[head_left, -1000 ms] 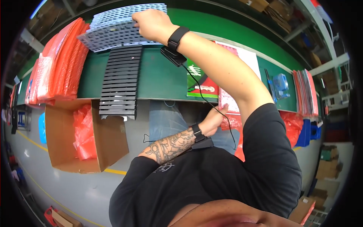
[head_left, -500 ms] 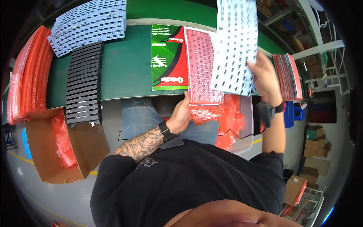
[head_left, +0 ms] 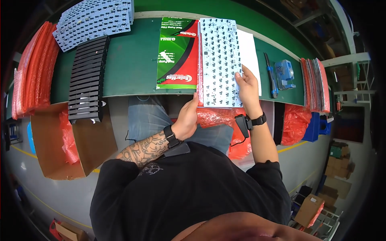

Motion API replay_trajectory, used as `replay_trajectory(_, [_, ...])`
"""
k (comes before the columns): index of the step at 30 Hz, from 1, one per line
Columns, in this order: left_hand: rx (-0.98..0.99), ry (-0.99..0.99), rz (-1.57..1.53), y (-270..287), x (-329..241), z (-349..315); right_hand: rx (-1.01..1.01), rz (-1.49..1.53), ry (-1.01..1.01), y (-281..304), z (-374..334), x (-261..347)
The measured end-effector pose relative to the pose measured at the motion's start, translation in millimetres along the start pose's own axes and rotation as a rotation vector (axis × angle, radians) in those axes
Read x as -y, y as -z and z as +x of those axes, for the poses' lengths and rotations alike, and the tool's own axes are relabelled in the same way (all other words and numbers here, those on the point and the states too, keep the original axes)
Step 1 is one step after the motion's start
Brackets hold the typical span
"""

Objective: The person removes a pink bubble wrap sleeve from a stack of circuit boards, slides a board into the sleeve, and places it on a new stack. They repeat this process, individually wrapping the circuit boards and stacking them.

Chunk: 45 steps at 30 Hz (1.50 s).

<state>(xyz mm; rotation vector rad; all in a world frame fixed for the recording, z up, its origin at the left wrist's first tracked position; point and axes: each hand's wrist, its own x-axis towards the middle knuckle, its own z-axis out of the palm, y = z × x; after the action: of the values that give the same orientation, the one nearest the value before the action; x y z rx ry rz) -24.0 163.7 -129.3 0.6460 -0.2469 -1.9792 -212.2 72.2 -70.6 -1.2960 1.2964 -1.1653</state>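
I have the white perforated board (head_left: pixel 221 60) at the near edge of the green table (head_left: pixel 128 64), lying over pink bubble wrap (head_left: pixel 217 116), between a green and red printed sheet (head_left: pixel 177 56) and a white sheet (head_left: pixel 251 56). The right hand (head_left: pixel 248 88) is partly closed on the board's right edge, its thumb on the upper face. The left hand (head_left: pixel 187 118) stands half open beside the near left corner, thumb raised; I cannot tell whether it pinches the wrap or only rests against it.

I judge the step in hand to be squaring the board over the wrap. For this I would:

1. Grip by the edge only, since the small dark parts on the face could catch or bend.
2. Match the board's long left edge to the strip of wrap showing beside it.
3. Steady the wrap with the left hand so that it does not ruck under the board.
4. Support the near end, which appears to reach past the table edge and could tip.

Limits of view: the right fingers under the board are hidden, as is most of the wrap beneath it. I cannot confirm whether the board lies flat or is slightly raised, and its underside does not show
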Motion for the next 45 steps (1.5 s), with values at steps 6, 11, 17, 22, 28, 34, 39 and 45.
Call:
replay_trajectory(6, [-0.009, -0.023, -0.001, 8, 9, 3, -0.03, -0.196, -0.064, -1, 4, -4])
replay_trajectory(11, [-0.016, -0.006, -0.041, -1, 6, -1, -0.079, -0.564, 0.022, -3, 2, -12])
replay_trajectory(17, [-0.003, 0.002, -0.053, -3, 1, -1, -0.135, -0.773, 0.167, -2, 0, -29])
replay_trajectory(22, [0.033, 0.007, -0.051, 1, 3, 0, -0.13, -0.807, 0.167, -6, -5, -21])
replay_trajectory(28, [0.036, 0.05, -0.178, -1, 0, 1, -0.137, -0.848, 0.18, -9, -8, -22])
replay_trajectory(34, [0.029, 0.052, -0.185, -3, 1, 3, -0.155, -0.875, 0.191, -9, -9, -23])
replay_trajectory(39, [0.016, 0.032, -0.193, -3, 0, 1, -0.089, -0.845, 0.15, -10, -12, -11])
replay_trajectory(45, [0.056, 0.033, -0.191, -7, -8, -5, 0.205, -0.887, 0.086, 21, 44, 46])
